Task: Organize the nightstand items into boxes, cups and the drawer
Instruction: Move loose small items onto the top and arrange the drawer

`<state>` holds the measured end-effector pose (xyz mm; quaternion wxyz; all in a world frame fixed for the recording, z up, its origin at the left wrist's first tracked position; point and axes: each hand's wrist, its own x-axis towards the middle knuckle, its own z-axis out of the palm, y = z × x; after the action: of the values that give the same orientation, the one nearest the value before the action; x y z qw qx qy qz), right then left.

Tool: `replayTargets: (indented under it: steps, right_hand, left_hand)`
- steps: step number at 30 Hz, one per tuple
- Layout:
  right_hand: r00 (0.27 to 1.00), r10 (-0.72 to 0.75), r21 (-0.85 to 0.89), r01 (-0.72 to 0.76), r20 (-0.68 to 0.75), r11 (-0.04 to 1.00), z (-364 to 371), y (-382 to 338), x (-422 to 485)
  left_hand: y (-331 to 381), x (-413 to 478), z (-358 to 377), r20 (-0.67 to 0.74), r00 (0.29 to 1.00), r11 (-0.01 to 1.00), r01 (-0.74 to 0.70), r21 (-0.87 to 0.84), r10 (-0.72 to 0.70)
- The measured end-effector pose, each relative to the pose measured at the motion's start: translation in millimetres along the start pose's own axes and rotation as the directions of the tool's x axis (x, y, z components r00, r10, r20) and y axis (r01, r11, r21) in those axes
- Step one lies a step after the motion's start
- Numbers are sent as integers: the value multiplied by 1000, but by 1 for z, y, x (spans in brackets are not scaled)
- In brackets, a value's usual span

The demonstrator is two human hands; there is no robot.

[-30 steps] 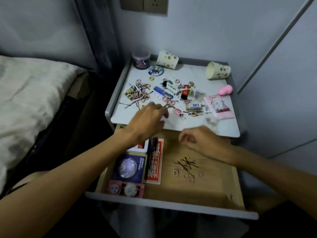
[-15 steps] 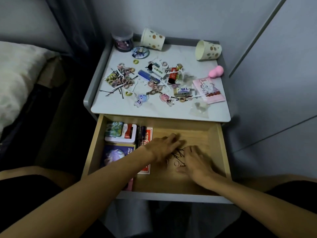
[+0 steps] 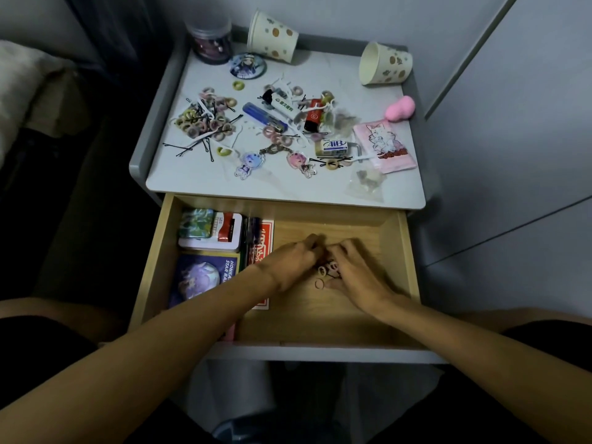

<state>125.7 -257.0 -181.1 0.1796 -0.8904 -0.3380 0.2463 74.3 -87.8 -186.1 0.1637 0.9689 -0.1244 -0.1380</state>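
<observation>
Hair rings (image 3: 321, 271), small, pinkish, elastic, lay on the floor of the open light wooden drawer (image 3: 397, 251), between the left hand (image 3: 293, 259) and right hand (image 3: 357, 272). Both hands sat close together, fingers curled down over them; whether either pinched anything could not be told. Red card pack (image 3: 266, 233) lay just left. Grey tabletop (image 3: 282, 187) beyond carried scattered clutter and two spotted paper cups (image 3: 274, 38) on their sides.

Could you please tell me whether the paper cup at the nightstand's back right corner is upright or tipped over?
Tipped over: the paper cup lies on its side, its open mouth facing left.
</observation>
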Motion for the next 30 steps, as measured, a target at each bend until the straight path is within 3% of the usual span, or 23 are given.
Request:
replayTargets:
  steps: [5, 10, 17, 24, 30]
  right_hand:
    - [997, -54, 5, 54, -60, 999, 5, 0, 9]
    - [995, -90, -251, 76, -43, 965, 3, -3, 6]
    - [999, -29, -463, 14, -26, 886, -1, -11, 3]
    - [1000, -13, -325, 5, -24, 946, -10, 11, 2]
    - [1000, 2, -79, -4, -29, 997, -16, 14, 1]
  left_hand:
    - [11, 6, 0, 17, 1000, 989, -16, 149, 13]
    - [16, 6, -2, 66, 998, 955, -18, 296, -1]
    - [13, 9, 5, 40, 999, 966, 14, 259, -25]
    - [-8, 7, 6, 17, 990, 990, 139, 17, -139]
    - [-18, 2, -1, 60, 985, 987, 161, -15, -159]
